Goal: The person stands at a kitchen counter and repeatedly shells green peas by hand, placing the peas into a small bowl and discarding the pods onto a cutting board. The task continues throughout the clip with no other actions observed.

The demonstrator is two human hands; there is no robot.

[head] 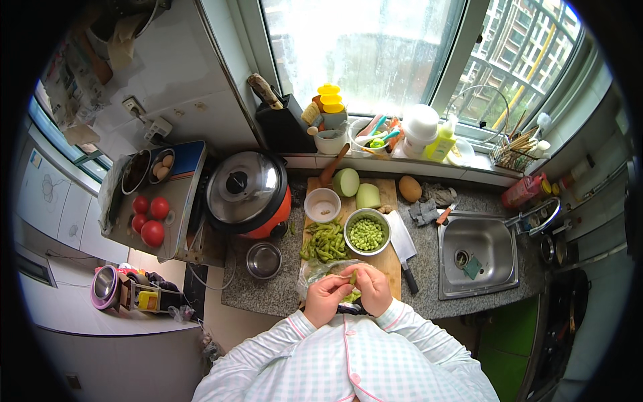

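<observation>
Between the fingertips of my left hand (325, 297) and my right hand (371, 289) is a green soybean pod (353, 277), pinched by both. Just beyond them a heap of whole pods (324, 242) lies on the wooden cutting board (392, 271). A steel bowl (387, 246) full of shelled green beans (366, 234) stands to the right of that heap. A white plastic tub (322, 205) with a little something in its bottom sits behind the pods. Under my hands is a clear plastic bag (312, 274), partly hidden, with more green bits near it.
A cleaver (402, 241) lies along the board's right edge, its handle over the granite counter (427, 281). Farther right is a steel sink (479, 251). An empty steel bowl (263, 260) and a lidded electric pot (246, 193) stand left. Cut gourd pieces (368, 196) are at the back.
</observation>
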